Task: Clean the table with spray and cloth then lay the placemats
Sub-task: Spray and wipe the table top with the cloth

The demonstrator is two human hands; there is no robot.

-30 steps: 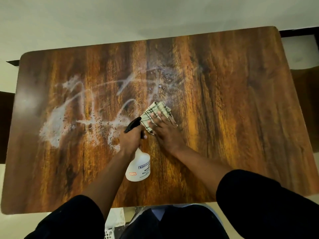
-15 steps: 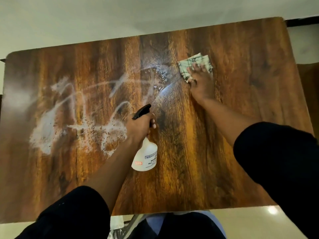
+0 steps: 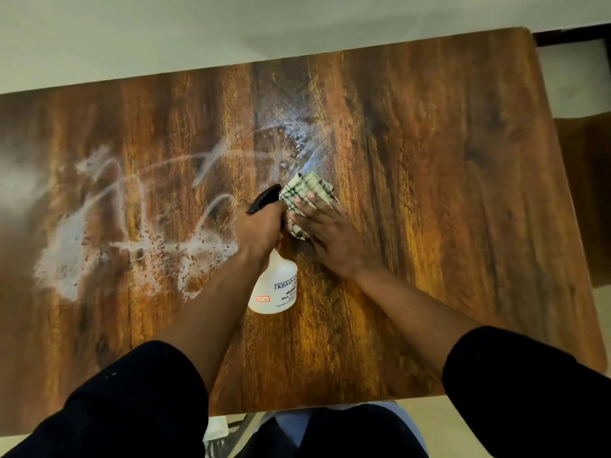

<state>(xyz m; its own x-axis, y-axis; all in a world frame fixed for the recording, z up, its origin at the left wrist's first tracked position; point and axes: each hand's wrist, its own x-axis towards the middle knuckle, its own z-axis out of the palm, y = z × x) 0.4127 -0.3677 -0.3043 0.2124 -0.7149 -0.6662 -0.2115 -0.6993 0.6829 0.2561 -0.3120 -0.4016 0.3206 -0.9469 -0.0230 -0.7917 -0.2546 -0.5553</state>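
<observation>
A dark wooden table point(image 3: 446, 193) fills the view. White foam streaks and wet spray point(image 3: 109, 226) cover its left half and centre. My left hand point(image 3: 259, 228) grips the neck of a white spray bottle point(image 3: 274, 287) with a black trigger head, held just above the table's middle. Right beside it, my right hand point(image 3: 325, 231) lies flat with straight fingers on a folded green-checked cloth point(image 3: 305, 190), pressing it onto the wet wood. The cloth's near part is hidden under my fingers. No placemats are in view.
A pale wall runs along the table's far edge. A dark chair or seat point(image 3: 585, 200) stands off the right side. Below the near edge I see my dark sleeves and a light floor.
My right hand has slid the cloth back from the far right-centre of the table to beside the bottle. The left hand holds the bottle in about the same place.
</observation>
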